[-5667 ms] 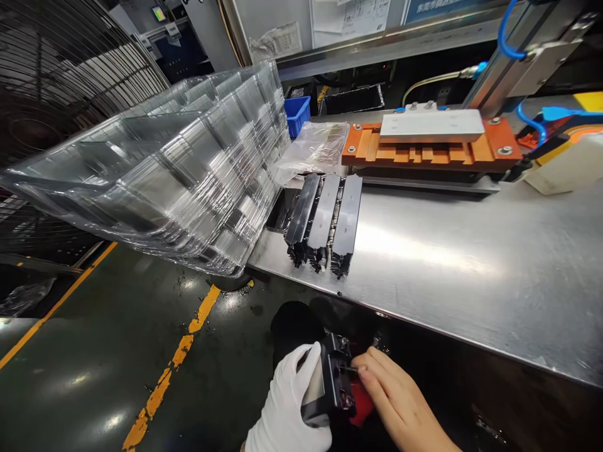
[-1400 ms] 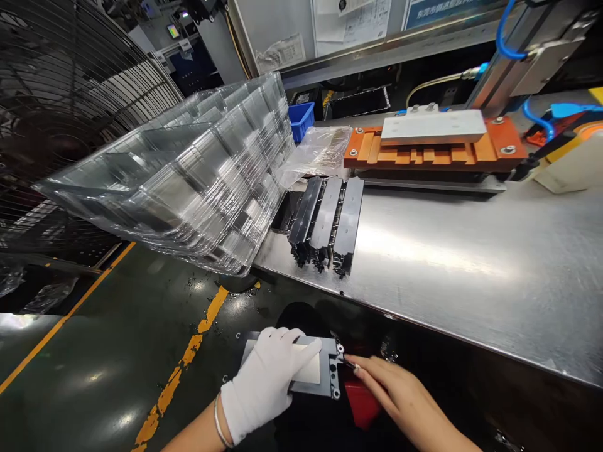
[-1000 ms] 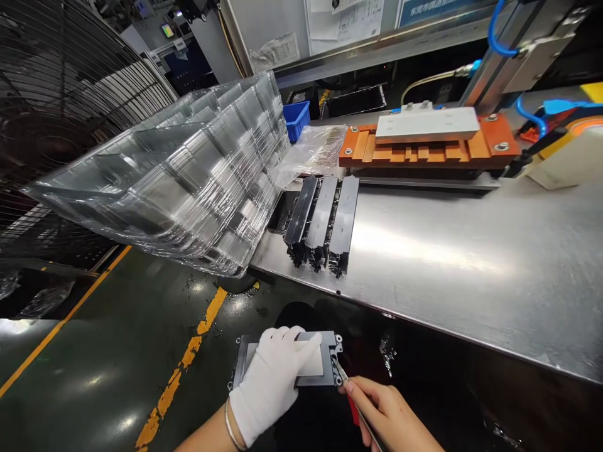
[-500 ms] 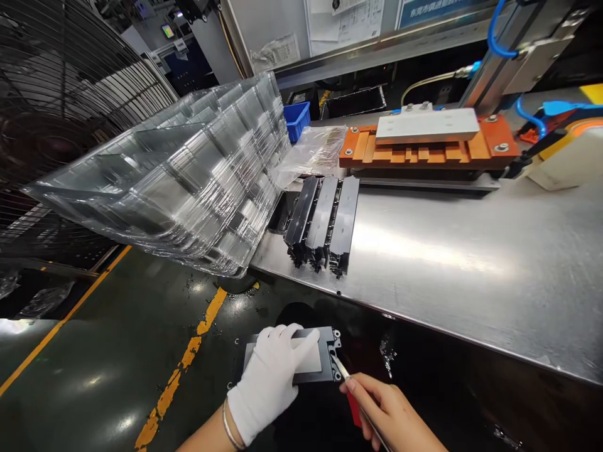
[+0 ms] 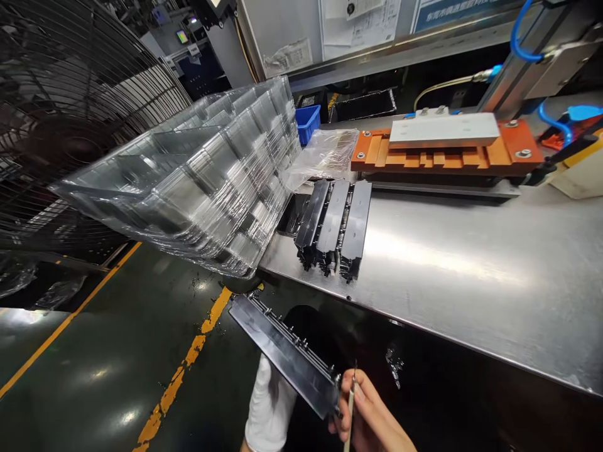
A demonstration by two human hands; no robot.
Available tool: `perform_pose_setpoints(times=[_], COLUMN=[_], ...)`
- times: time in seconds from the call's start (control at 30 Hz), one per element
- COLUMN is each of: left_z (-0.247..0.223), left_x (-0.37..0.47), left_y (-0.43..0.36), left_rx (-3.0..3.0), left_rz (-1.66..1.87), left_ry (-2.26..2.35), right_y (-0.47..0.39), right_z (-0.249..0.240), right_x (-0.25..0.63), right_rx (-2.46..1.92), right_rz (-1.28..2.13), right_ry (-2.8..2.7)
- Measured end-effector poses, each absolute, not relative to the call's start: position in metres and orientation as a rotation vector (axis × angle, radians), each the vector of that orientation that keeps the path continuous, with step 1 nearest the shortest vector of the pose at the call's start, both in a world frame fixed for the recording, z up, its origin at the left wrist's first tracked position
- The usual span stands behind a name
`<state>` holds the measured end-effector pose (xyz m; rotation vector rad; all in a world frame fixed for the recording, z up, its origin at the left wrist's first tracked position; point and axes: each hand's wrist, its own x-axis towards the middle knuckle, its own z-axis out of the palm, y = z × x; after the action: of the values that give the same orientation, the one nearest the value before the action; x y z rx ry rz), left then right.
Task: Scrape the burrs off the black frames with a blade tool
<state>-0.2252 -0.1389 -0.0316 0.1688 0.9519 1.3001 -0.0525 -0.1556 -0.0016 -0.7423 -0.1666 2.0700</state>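
Note:
My left hand [image 5: 269,402], in a white glove, grips a long black plastic part [image 5: 287,351] from below, in front of the bench edge. The part is tilted, its smooth face up and a row of small pins along its far side. My bare right hand [image 5: 362,408] holds a slim, light-handled knife [image 5: 351,411] with its thin tip pointing up, close to the part's right end. Whether the right fingers also touch the part I cannot tell. On the bench, three similar black parts [image 5: 333,220] lie side by side.
A tall stack of clear plastic trays [image 5: 202,182] stands on the left, with a fan [image 5: 70,138] behind it. An orange fixture [image 5: 443,154] with a metal block sits at the back of the steel bench [image 5: 452,263]. A blue bin [image 5: 308,122] stands beyond the trays.
My left hand has turned the black part over, from its light-panelled face to its smooth long face, now slanting. My right hand has drawn the knife off the part's end and tipped it upright.

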Motion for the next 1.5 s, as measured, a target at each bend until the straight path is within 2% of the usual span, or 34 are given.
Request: perform_pose_setpoints(times=[0.1, 0.2, 0.33, 0.43, 0.5, 0.63, 0.9, 1.3, 1.5], left_z=[-0.015, 0.002, 0.005, -0.003, -0.007, -0.01, -0.008, -0.013, -0.001], left_x=[-0.214, -0.206, -0.207, -0.213, -0.216, -0.219, -0.22, -0.221, -0.213], left_y=[-0.139, -0.137, -0.137, -0.143, -0.147, -0.152, -0.152, -0.153, -0.147], left_rx=[0.185, 0.21, 0.135, 0.091, 0.088, 0.137, 0.307, 0.275, 0.305], left_rz=[1.152, 1.036, 1.01, 0.946, 0.92, 0.888, 0.941, 0.952, 0.918], left_ry=[0.818, 0.758, 0.807, 0.819, 0.835, 0.829, 0.817, 0.827, 0.736], right_y=[-0.149, -0.146, -0.137, -0.126, -0.121, -0.118, -0.118, -0.118, -0.119], right_z=[0.003, 0.004, 0.007, 0.012, 0.014, 0.013, 0.016, 0.014, 0.014], right_x=[-0.055, -0.044, -0.015, -0.002, -0.001, -0.005, -0.004, -0.003, -0.003], right_rx=[-0.65, -0.774, -1.211, -1.314, -1.357, -1.333, -1.298, -1.307, -1.261], right_rz=[2.164, 2.209, 1.911, 1.665, 1.551, 1.444, 1.558, 1.541, 1.509], right_ry=[-0.227, -0.405, -1.107, -1.643, -1.782, -1.865, -1.85, -1.81, -1.839])
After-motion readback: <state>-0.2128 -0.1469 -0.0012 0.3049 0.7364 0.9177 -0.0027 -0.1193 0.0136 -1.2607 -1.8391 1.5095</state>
